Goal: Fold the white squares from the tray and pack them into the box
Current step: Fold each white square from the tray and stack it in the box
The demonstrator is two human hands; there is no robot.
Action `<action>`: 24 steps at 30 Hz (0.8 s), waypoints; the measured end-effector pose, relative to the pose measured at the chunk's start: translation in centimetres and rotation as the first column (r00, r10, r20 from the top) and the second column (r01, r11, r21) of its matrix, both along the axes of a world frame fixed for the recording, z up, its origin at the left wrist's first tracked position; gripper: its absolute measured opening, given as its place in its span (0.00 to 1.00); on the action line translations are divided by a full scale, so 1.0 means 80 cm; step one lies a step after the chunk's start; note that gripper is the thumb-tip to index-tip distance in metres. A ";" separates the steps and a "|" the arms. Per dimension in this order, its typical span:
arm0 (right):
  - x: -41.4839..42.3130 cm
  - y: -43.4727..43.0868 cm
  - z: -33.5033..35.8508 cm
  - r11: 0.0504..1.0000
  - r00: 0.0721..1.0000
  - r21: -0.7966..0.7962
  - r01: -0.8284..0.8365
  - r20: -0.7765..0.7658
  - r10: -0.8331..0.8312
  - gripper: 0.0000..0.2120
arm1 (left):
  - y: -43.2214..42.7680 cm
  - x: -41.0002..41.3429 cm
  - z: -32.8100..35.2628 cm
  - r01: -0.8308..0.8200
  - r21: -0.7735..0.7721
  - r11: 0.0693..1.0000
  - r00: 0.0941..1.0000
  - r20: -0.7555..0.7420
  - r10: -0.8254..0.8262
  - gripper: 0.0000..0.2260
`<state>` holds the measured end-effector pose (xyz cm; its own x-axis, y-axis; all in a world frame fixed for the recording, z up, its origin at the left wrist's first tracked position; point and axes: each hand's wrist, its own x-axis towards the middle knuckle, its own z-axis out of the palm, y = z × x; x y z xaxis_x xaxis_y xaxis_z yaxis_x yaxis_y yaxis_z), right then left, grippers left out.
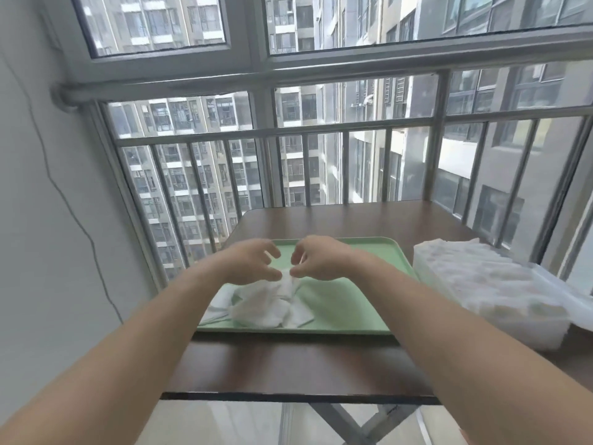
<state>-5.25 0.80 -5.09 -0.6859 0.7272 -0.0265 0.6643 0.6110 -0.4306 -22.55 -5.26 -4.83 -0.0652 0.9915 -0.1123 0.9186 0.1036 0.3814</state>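
Holding one white square (pixel 286 285) by its upper edge, the left hand (pixel 253 261) and the right hand (pixel 316 260) meet above the green tray (pixel 349 297).

Left grip: thumb and fingers are curled and pinch the left side of the square.

Right grip: thumb and forefinger pinch the same square just beside the left fingertips. The other fingers are curled above.

The held square hangs crumpled from both grips down onto the pile of white squares (pixel 256 311). This pile lies in the left half of the tray, near the front rim. The right half of the tray shows bare green surface.

The tray rests flat on the dark brown worktop (pixel 288 364). The box (pixel 500 300), of translucent plastic, stands on the worktop just beside the tray's right rim. It contains white material, but single pieces cannot be told apart.

A metal railing (pixel 321 130) and a window (pixel 250 33) stand behind the worktop.
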 end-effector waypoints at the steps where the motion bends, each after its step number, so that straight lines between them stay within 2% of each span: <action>1: -0.010 0.003 -0.005 1.000 1.000 -0.009 0.005 0.012 -0.005 0.18 | 0.003 -0.001 -0.003 -0.010 -0.020 1.000 1.000 0.001 0.010 0.26; 4: -0.022 0.010 -0.015 0.998 0.999 -0.058 0.010 0.031 -0.008 0.17 | 0.011 -0.004 -0.012 0.008 -0.026 1.000 1.000 -0.020 -0.008 0.30; 6: -0.021 0.012 -0.017 0.994 1.000 -0.112 -0.017 -0.009 0.016 0.15 | 0.012 -0.004 -0.015 0.032 0.036 0.999 0.999 0.009 -0.032 0.28; 9: -0.015 0.016 -0.019 0.981 0.991 -0.187 -0.048 -0.133 0.023 0.12 | 0.014 -0.006 -0.020 0.044 0.140 0.989 0.988 0.137 -0.063 0.22; 12: -0.003 0.021 -0.022 0.958 0.953 -0.279 -0.069 -0.304 -0.019 0.18 | 0.014 -0.011 -0.023 0.021 0.235 0.972 0.958 0.274 -0.087 0.19; 13: 0.000 0.024 -0.025 0.949 0.934 -0.306 -0.080 -0.354 -0.036 0.15 | 0.014 -0.012 -0.023 0.017 0.250 0.968 0.953 0.289 -0.091 0.19; 16: 0.010 0.032 -0.030 0.959 0.908 -0.279 -0.045 -0.413 -0.078 0.07 | 0.010 -0.017 -0.022 0.014 0.190 0.982 0.960 0.271 -0.066 0.19; 19: 0.017 0.036 -0.030 0.983 0.887 -0.180 0.042 -0.446 -0.120 0.07 | 0.005 -0.022 -0.022 0.022 0.063 0.998 0.964 0.262 -0.038 0.20; 24: 0.022 0.033 -0.034 0.972 0.811 -0.215 0.093 -0.550 -0.199 0.07 | 0.004 -0.012 -0.024 -0.034 0.086 0.996 0.961 0.277 0.009 0.14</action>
<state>-3.46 3.45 -7.78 -0.5040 0.8402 0.1999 0.3465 0.4088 -0.8443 -23.49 -4.96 -6.75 -0.0657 0.9970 -0.0398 0.7741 0.0761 0.6284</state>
